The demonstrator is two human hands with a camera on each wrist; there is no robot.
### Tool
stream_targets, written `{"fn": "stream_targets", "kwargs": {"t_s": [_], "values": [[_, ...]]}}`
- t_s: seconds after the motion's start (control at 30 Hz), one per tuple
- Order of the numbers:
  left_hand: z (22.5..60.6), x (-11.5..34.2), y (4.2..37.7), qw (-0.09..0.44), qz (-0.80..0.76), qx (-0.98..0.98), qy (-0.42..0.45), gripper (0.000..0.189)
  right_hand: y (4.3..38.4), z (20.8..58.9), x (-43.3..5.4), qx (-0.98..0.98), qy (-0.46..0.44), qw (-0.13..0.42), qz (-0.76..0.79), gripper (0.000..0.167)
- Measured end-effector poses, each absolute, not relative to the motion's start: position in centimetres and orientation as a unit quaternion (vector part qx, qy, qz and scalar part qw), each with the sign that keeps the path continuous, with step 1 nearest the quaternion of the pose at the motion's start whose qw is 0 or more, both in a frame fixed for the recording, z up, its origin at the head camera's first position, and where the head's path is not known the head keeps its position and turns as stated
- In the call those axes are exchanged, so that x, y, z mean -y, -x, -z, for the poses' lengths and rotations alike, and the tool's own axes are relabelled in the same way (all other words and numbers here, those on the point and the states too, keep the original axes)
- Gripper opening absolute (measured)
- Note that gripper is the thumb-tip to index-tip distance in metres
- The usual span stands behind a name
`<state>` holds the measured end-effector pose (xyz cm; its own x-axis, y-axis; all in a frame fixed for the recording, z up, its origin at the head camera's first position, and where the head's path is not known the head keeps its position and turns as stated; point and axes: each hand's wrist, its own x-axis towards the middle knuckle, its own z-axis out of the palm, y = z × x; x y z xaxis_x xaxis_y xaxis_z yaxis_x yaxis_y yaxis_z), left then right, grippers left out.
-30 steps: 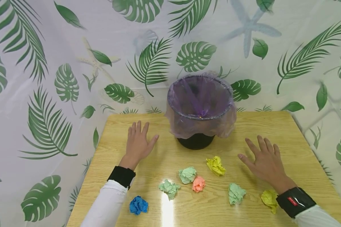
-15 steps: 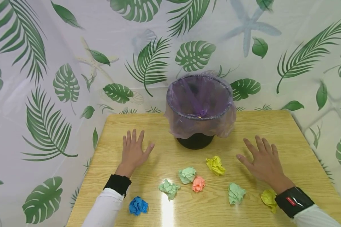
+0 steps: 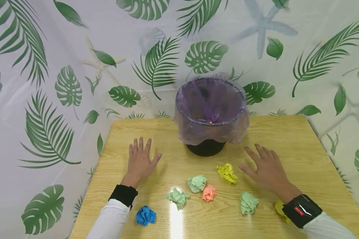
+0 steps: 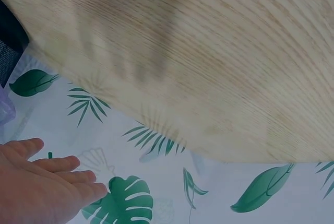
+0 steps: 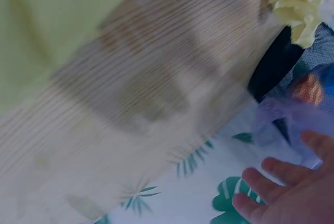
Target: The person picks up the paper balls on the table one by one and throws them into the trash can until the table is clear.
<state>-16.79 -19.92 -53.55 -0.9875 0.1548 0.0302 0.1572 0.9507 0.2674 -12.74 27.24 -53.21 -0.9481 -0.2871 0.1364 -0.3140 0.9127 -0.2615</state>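
Note:
My left hand [image 3: 140, 162] is held over the left of the table with straight, spread fingers and nothing in it. Nearest to it lies a crumpled blue paper ball [image 3: 145, 215]. On the other side, my right hand [image 3: 269, 171] hovers palm down, also holding nothing, its thumb pointing at a crumpled yellow paper ball [image 3: 227, 173]. Below that hand is a pale green paper ball [image 3: 249, 202]. A second yellow ball [image 3: 280, 209] is partly hidden under the right wristband. Two more pale green balls [image 3: 197, 183] [image 3: 178, 198] and a pink one [image 3: 209, 193] lie mid-table.
A black bin [image 3: 206, 148] lined with a translucent purple bag [image 3: 186, 131] stands at the back middle of the wooden table [image 3: 155, 131]. The bag's edge hangs over its rim. Leaf-patterned sheeting [image 3: 155, 109] rises behind the table and along its sides.
My left hand has drawn back slightly toward me and left, then stayed still. My right hand has moved left, closer to the yellow ball by the bin. The paper balls have not moved.

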Motion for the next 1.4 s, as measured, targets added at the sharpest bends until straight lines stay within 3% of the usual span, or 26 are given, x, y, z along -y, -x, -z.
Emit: {"fn": "stream_targets", "kwargs": {"t_s": [0.23,0.47,0.93,1.17,1.4], "values": [[53.6,20.1,16.7,0.001,0.133,0.988,0.08,0.083,12.7,53.2,-24.6,0.962,-0.219,0.059,-0.153,0.07],[54.0,20.3,16.5,0.003,0.135,0.988,0.078,0.083,12.4,53.2,-22.5,0.959,-0.239,0.017,-0.152,0.071],[54.2,20.3,16.7,0.003,0.133,0.988,0.08,0.082,12.7,55.3,-21.1,0.963,-0.249,-0.017,-0.103,0.071],[54.2,20.2,16.6,0.003,0.135,0.988,0.08,0.082,12.6,56.1,-20.8,0.961,-0.25,-0.028,-0.118,0.059],[54.1,20.1,16.6,0.007,0.135,0.988,0.08,0.083,12.4,56.9,-20.7,0.958,-0.259,-0.002,-0.125,0.043]]}}
